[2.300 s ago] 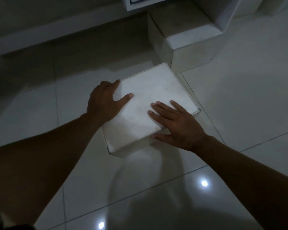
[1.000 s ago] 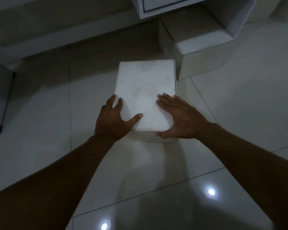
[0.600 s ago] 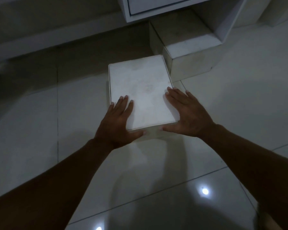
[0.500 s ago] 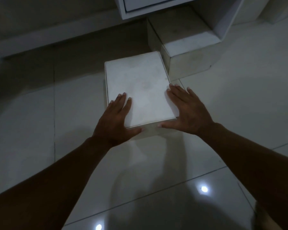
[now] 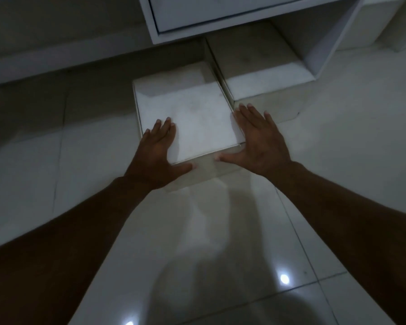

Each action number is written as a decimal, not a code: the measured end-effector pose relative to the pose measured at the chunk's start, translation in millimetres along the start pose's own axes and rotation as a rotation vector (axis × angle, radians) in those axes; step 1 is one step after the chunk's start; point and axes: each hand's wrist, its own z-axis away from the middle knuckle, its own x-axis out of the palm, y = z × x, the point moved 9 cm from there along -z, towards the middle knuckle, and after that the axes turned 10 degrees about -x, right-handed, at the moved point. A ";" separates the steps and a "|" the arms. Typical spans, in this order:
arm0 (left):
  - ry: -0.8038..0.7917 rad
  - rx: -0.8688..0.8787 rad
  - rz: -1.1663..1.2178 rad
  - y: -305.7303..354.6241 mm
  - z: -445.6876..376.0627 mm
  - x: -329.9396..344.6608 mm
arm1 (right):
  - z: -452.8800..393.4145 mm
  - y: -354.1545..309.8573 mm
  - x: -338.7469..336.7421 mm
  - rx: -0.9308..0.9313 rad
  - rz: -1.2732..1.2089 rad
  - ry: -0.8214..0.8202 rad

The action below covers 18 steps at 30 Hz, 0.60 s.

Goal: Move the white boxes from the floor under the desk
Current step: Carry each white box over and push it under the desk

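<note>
A flat white box (image 5: 188, 113) lies on the glossy tile floor, its far end in the shadow of the desk (image 5: 220, 17). My left hand (image 5: 156, 152) rests flat on its near left corner, fingers spread, thumb along the near edge. My right hand (image 5: 259, 141) presses against its near right corner and right side, fingers apart. A second, taller white box (image 5: 260, 73) sits directly to the right, partly under the desk, touching or nearly touching the first.
The desk's white drawer front (image 5: 220, 12) and side panel (image 5: 324, 43) overhang the boxes. A dark baseboard (image 5: 56, 64) runs along the wall at left. Another pale block (image 5: 370, 24) stands at the far right. Open tile floor (image 5: 220, 242) lies near me.
The flat box has turned from skewed to lengthwise and slid away from me, up beside the taller box and partly under the desk. Both hands shifted to its near corners.
</note>
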 end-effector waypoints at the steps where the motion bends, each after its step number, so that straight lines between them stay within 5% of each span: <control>1: -0.009 -0.006 0.004 -0.3 -7.5 -0.4 | -7.1 4.3 0.3 0.000 0.011 -0.007; 18: -0.127 -0.037 -0.019 -9.2 -87.4 -4.4 | -71.2 43.9 14.1 0.115 0.044 -0.039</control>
